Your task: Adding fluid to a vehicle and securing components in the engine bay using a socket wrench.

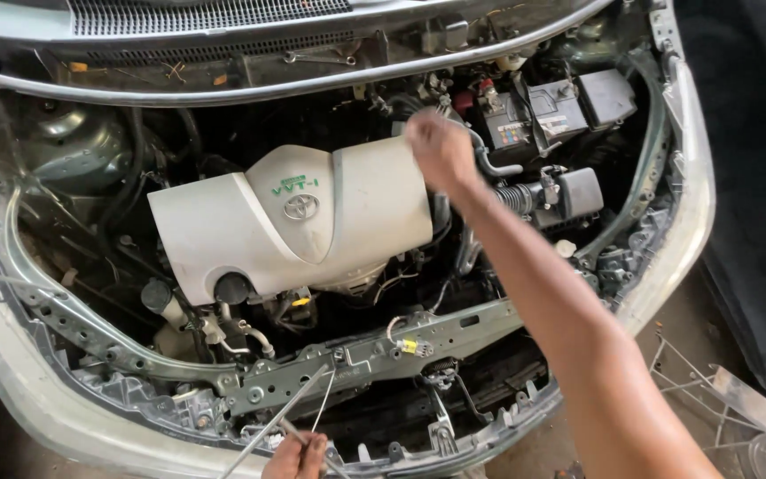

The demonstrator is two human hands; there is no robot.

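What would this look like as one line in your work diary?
right hand: reaching at back edge of engine cover | left hand: holding thin rod | scene: open engine bay, battery at rear

Off-white engine cover (312, 213), black battery (543, 111)

A small colourful rectangular label (513, 135) sits on the black battery (534, 111) at upper right, beside a white sticker (554, 124).

The engine cover (290, 217) lies just left of the right hand (441, 151), touching it at its edge; the battery (543, 111) sits behind and to that hand's right. The left hand (299, 457) is nearest — gripping a thin rod (285, 412) — with the front crossmember (374, 350) just behind it.
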